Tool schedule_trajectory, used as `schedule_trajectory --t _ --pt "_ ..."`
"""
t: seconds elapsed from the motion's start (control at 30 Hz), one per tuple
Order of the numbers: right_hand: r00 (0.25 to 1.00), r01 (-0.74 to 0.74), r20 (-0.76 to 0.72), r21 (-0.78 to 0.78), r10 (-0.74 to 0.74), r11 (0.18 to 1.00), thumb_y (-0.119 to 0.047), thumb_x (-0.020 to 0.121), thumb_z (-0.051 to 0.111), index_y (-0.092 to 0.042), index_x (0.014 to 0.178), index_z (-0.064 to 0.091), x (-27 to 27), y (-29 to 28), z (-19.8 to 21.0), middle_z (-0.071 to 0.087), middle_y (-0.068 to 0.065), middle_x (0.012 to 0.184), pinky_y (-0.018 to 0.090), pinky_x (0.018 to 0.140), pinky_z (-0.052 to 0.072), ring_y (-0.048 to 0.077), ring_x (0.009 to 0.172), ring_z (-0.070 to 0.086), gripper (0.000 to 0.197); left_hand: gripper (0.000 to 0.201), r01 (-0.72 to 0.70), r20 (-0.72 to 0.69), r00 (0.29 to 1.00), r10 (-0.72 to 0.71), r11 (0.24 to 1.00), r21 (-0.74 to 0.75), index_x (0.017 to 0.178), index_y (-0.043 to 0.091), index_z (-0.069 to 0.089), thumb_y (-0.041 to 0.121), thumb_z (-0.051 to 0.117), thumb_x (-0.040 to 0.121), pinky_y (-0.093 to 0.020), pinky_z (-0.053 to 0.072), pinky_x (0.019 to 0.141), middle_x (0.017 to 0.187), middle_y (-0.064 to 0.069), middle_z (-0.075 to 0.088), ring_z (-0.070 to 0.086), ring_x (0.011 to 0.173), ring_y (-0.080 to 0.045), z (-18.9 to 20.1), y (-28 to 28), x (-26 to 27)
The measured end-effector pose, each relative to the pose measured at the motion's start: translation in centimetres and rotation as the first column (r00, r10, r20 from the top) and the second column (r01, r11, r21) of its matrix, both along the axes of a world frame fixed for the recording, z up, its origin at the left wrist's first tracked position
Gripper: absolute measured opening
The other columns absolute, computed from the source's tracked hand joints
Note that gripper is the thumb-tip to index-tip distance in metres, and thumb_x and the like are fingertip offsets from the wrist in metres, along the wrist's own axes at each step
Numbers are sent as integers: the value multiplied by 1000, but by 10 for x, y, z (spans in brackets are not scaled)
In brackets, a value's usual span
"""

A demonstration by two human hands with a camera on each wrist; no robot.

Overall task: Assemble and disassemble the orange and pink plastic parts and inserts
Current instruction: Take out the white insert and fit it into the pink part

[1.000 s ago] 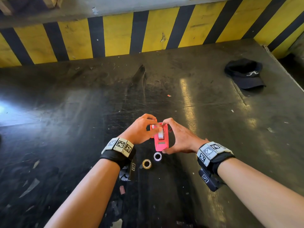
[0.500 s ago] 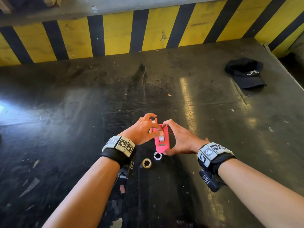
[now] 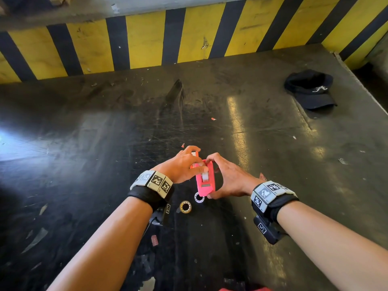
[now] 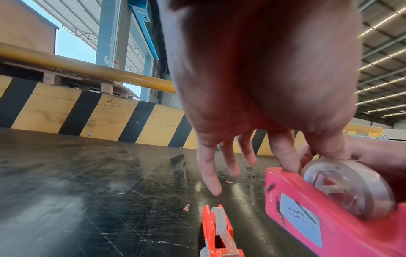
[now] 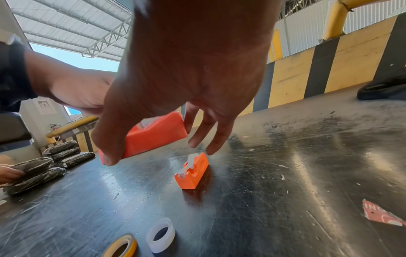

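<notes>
My right hand (image 3: 228, 179) grips a pink tape dispenser (image 3: 206, 182) by its ends and holds it tilted just above the black table. A grey tape roll (image 4: 351, 187) sits in the pink dispenser (image 4: 318, 217). My left hand (image 3: 189, 164) pinches the roll's top edge between thumb and forefinger, the other fingers spread. A small orange dispenser (image 5: 194, 172) with a white roll in it stands on the table below my hands, partly hidden in the head view. A loose white roll (image 3: 199, 197) and a yellow roll (image 3: 185, 206) lie near my wrists.
A black cap (image 3: 310, 91) lies at the far right of the table (image 3: 105, 143). A yellow and black striped wall (image 3: 147, 43) borders the far side. Black wrapped bundles (image 5: 44, 167) and another person's hand (image 5: 8, 173) are off to the left. Paper scraps dot the surface.
Both hands keep the same hold on the pink dispenser and its roll. They have shifted only slightly, and the rolls on the table have not moved.
</notes>
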State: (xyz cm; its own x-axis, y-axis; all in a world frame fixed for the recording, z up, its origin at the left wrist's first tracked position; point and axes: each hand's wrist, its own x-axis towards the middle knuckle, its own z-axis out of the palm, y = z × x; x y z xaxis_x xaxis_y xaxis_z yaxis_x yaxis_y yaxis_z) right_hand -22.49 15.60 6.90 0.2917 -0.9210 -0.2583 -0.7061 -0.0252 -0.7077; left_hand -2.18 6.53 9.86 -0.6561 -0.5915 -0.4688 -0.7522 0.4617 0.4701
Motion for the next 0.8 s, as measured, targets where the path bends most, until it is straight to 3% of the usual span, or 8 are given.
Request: schedule_trajectory --t 0.3,0.47,0.6,0.8 --pt "1000 -25 -3 18 25 1000 -40 63 97 -38 129 32 1 5 -1 51 -9 131 36 96 49 18 119 57 93 41 45 83 995 -50 997 57 124 36 71 61 53 97 -59 30 120 168 -1 17 25 152 -33 2 2 -1" --pt "1000 -11 12 35 10 999 -38 64 98 -40 128 31 2 6 -4 52 -11 135 32 96 45 13 122 57 93 43 49 73 996 -51 998 32 123 22 72 53 53 101 -56 34 120 167 -1 19 30 150 -31 8 3 -4" --pt "1000 -7 14 44 6 999 -38 64 98 -40 129 31 1 6 -4 51 -11 134 34 98 48 12 121 58 94 45 50 63 997 -50 999 7 129 19 69 52 52 102 -53 35 119 165 -3 21 33 148 -31 9 4 -5" --pt "997 43 55 34 -45 998 -34 64 98 -36 129 34 0 7 -2 56 -12 128 21 87 45 6 111 64 91 44 3 -49 999 -4 1000 -24 131 21 66 50 60 98 -46 43 113 155 -2 36 48 134 -24 2 4 -3"
